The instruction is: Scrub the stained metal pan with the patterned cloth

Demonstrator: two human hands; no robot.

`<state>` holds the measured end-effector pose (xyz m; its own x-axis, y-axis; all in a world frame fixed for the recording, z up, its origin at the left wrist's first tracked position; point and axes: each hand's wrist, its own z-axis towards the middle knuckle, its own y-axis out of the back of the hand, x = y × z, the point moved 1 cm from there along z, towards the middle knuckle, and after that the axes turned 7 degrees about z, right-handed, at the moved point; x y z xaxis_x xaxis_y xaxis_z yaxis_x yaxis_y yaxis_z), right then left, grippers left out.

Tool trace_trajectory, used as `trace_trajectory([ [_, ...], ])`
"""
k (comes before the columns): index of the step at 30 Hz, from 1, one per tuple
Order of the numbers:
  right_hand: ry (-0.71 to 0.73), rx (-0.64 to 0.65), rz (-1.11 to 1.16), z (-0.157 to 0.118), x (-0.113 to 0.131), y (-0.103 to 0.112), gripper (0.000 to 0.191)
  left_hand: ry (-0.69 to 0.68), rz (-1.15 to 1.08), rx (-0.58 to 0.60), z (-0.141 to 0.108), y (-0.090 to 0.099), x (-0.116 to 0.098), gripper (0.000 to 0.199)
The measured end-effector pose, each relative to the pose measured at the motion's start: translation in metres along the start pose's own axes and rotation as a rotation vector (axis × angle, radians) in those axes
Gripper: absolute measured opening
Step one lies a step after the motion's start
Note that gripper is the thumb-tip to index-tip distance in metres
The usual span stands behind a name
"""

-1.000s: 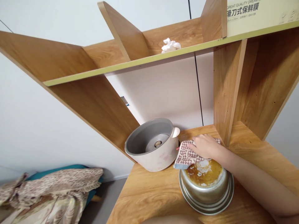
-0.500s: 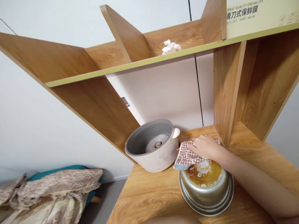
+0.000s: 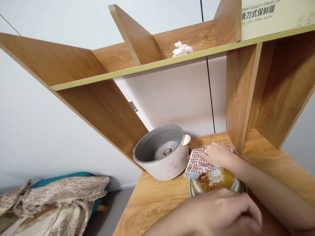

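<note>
An upturned metal pot sits on the wooden desk, its base stained yellow-brown with whitish patches. Over the far side of that base lies a brown-and-white patterned cloth with a pale blue edge. My right hand is on the cloth, fingers closed over it. In the foreground my left hand is above the near side of the pot and covers part of it; it is blurred, with its fingers bent down and partly hidden. To the left stands a pale round cooker body with a grey interior.
Above the desk runs a wooden shelf with upright dividers. It carries a crumpled white tissue and a cling-film box. At lower left, a patterned blanket drapes over a teal seat.
My left hand has come up from the bottom edge and now hides the near part of the pot. My right hand and the cloth look nearly unmoved.
</note>
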<state>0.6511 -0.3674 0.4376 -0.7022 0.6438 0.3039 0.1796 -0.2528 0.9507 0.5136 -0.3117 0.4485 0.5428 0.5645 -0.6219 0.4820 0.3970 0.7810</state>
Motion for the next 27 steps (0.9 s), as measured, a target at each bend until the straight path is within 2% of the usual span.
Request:
trace_trajectory([
  [3,-0.038,-0.006,-0.016,0.000,-0.001,-0.002,0.067,0.026,0.018,-0.090,0.010,0.002,0.014,0.018],
  [7,-0.073,-0.014,-0.036,0.001,-0.002,-0.003,0.068,0.016,0.002,-0.083,0.021,0.000,0.027,0.014],
  [10,0.011,0.003,-0.030,0.000,0.000,-0.001,0.059,0.007,-0.016,-0.041,0.023,-0.001,0.030,0.011],
  [15,0.246,0.047,0.032,-0.001,0.006,0.003,0.041,0.013,-0.027,0.012,0.022,0.002,0.028,0.010],
  [17,0.172,0.040,0.017,-0.001,0.005,0.002,0.047,0.032,-0.038,0.039,0.023,0.004,0.026,0.010],
  [20,-0.065,0.019,-0.052,-0.001,0.002,-0.002,0.066,0.070,-0.058,0.109,0.026,0.006,0.024,0.009],
  [22,-0.137,0.010,-0.086,0.000,0.000,-0.003,0.072,0.077,-0.066,0.153,0.029,0.007,0.024,0.007],
  [24,-0.099,0.011,-0.101,0.000,0.000,-0.004,0.066,0.057,-0.074,0.185,0.031,0.007,0.025,0.004],
  [27,0.098,0.040,-0.054,0.000,0.003,-0.005,0.050,-0.004,-0.104,0.193,0.034,0.007,0.026,0.002],
])
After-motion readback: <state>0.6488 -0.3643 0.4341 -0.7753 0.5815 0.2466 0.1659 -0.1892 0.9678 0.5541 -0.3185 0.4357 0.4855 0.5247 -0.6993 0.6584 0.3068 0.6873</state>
